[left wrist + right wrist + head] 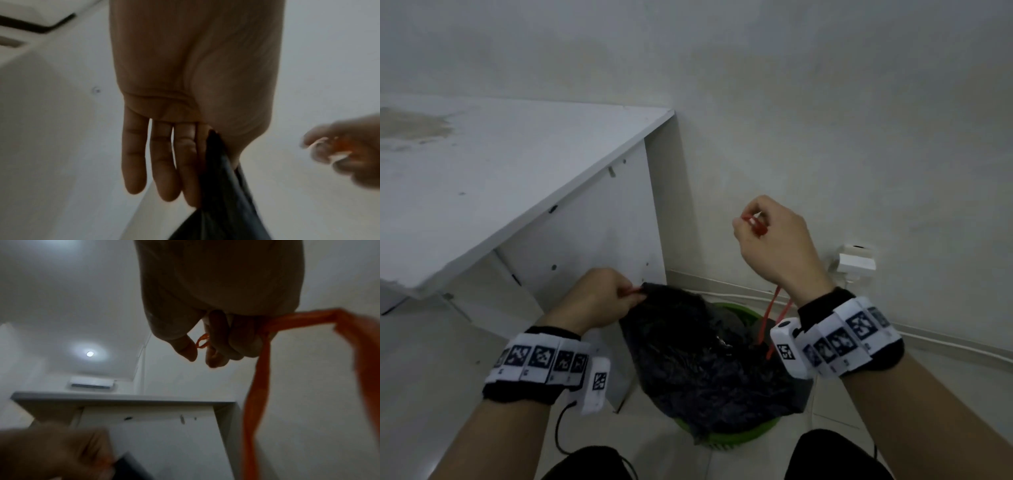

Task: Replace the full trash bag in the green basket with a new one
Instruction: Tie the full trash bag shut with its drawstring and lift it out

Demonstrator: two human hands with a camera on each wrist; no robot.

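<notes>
Lower centre of the head view: black trash bag [709,363] bulging out of the green basket [732,435] on the floor. Left hand [599,298] pinching the bag's gathered top corner. Right hand [774,236], raised higher at centre right, clenched around the red drawstring [770,315].
</notes>
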